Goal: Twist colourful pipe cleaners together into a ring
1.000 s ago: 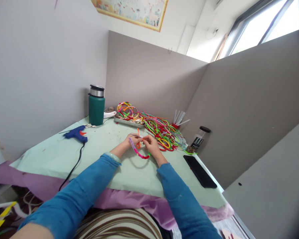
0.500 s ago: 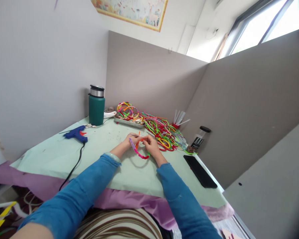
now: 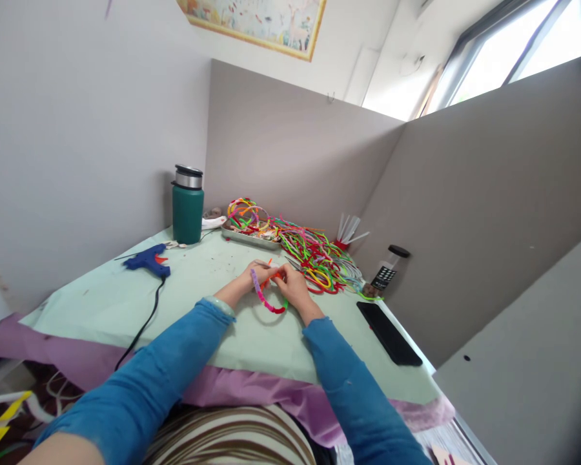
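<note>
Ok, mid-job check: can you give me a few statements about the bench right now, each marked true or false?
1. The left hand and right hand are together at a curved, multicoloured fuzzy strip. True.
2. The table left of the hands is bare. False: a blue glue gun lies there.
3. A metal tray sits beside a heap of colourful fuzzy stems. True.
4. The tray has nothing to its left. False: a green bottle stands on that side.
5. A flat black object lies to the right of the right hand. True.
</note>
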Available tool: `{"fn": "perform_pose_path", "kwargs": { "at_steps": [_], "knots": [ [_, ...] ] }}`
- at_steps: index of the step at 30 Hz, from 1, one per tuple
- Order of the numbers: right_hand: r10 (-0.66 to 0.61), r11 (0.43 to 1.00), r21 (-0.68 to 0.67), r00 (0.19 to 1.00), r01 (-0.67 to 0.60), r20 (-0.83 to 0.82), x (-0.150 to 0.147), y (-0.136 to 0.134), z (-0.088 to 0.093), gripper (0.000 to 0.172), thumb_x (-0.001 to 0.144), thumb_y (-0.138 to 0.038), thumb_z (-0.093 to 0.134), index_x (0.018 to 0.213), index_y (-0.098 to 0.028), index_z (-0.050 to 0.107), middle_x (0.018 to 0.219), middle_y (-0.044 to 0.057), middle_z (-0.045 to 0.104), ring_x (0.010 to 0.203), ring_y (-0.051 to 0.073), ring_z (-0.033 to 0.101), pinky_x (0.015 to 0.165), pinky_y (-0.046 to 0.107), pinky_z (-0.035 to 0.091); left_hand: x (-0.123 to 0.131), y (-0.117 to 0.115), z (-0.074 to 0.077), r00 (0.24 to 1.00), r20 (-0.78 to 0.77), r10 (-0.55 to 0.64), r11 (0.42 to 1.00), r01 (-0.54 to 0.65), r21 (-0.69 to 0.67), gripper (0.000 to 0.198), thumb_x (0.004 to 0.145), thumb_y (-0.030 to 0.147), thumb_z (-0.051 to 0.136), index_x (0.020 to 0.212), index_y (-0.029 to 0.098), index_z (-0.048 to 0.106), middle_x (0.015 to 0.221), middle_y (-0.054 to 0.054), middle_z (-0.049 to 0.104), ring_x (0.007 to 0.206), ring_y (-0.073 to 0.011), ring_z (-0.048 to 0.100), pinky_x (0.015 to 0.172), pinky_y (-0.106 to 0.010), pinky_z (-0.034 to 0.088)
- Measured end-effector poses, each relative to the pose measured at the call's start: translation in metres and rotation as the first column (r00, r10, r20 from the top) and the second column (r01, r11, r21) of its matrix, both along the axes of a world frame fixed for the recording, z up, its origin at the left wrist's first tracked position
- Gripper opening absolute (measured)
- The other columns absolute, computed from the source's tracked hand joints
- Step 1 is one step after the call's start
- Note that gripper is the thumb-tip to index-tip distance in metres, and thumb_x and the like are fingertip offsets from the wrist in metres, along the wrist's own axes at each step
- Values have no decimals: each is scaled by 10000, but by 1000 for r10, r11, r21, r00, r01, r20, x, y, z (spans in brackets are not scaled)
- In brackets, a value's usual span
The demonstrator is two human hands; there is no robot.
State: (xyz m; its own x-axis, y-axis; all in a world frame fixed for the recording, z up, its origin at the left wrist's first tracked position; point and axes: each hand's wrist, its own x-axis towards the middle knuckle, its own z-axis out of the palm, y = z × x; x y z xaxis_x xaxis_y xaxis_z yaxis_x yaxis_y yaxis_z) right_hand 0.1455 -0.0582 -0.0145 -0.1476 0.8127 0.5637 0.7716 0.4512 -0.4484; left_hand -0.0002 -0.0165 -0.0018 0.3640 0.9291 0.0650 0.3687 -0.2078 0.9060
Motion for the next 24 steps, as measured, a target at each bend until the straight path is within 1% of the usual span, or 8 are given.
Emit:
{"fn": "perform_pose_path", "kwargs": {
  "at_steps": [4,6,8,13,15,18,21,24],
  "knots": [
    [-29,998,53,998,26,59,-2,-4,2,172,810,-362,502,861,-199,526,754,18,600,642,142,529,591,240,328,-2,-9,8,999,-52,-9,999,11,42,470,770,519,467,507,139,549,366,-1,493,341,-97,437,381,-208,328],
    [-44,997,75,995,37,86,-3,-5,2,186,821,-375,490,856,-196,526,744,22,597,635,142,523,587,243,317,-2,-9,8,999,-44,-20,999,22,32,493,788,516,433,478,143,525,356,-8,485,329,-97,433,380,-210,331],
    [-60,995,87,991,50,116,-4,-5,2,185,825,-375,486,855,-197,528,743,25,597,638,144,520,586,245,308,-1,-6,4,1000,-25,-12,1000,12,22,506,790,521,425,459,147,506,342,-11,472,316,-96,417,368,-212,318],
    [-95,992,94,978,79,186,-3,-4,1,184,798,-363,529,882,-198,534,779,42,606,681,163,523,601,255,300,2,2,-5,1000,-16,10,1000,-10,-17,462,768,517,469,508,142,539,343,-4,474,320,-95,413,366,-209,309],
    [-115,990,108,970,93,216,-4,-4,1,183,807,-359,515,891,-197,535,775,50,606,685,168,521,602,259,295,3,2,-4,1000,-15,23,999,-23,-29,440,764,504,475,526,142,551,360,-4,489,322,-99,417,372,-216,316],
    [-139,984,146,959,104,249,-6,-5,1,174,837,-343,465,892,-195,539,770,58,605,681,171,515,596,262,280,3,0,-2,1000,4,11,999,-11,-34,443,772,490,458,506,145,539,376,-11,495,317,-98,404,375,-230,313],
    [-150,980,169,956,109,252,-7,-6,2,165,851,-309,428,879,-194,543,772,58,603,675,171,508,585,264,263,2,-1,0,1000,14,-5,999,6,-35,468,779,499,441,477,149,513,375,-17,483,313,-96,389,375,-236,300],
    [-152,979,171,957,111,245,-8,-6,2,156,851,-270,406,866,-200,545,764,48,600,669,165,501,572,262,249,2,0,1,1000,-9,0,999,0,-36,461,783,497,439,498,144,520,368,-13,469,310,-93,372,370,-233,284]
  ]
}}
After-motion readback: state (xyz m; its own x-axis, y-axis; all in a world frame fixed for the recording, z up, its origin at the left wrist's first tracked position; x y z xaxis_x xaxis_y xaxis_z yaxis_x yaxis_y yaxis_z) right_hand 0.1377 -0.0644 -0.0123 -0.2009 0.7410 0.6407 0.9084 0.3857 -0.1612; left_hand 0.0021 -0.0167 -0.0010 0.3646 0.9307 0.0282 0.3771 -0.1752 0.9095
